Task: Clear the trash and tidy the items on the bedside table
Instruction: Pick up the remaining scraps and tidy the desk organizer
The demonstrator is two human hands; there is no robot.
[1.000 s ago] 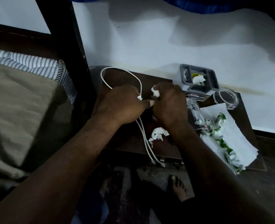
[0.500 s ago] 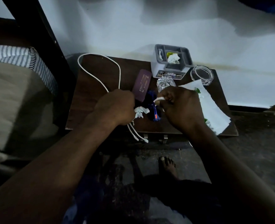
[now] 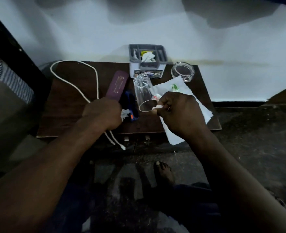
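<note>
On the dark bedside table (image 3: pixel 68 118), my left hand (image 3: pixel 103 113) is closed around a crumpled white tissue (image 3: pixel 125 113) and the white cable (image 3: pixel 75 64), whose loop runs to the back left and whose ends hang over the front edge. My right hand (image 3: pixel 179 111) pinches a small white paper scrap (image 3: pixel 157 107) at the mouth of a clear glass (image 3: pixel 144 95) lying on its side. A purple case (image 3: pixel 117 84) and a blue packet (image 3: pixel 130 105) lie between the hands. A white paper sheet (image 3: pixel 204 111) lies under my right hand.
A grey organiser box (image 3: pixel 146 64) with tissue inside stands at the back by the white wall. A clear glass dish (image 3: pixel 182 71) sits to its right. A bed with a striped sheet (image 3: pixel 12 81) is on the left. My bare foot (image 3: pixel 164 172) is on the floor below.
Both hands have drawn apart and back toward the table's front. The left hand has gathered the crumpled tissue with the cable. The purple case, blue packet and glass have come into sight.
</note>
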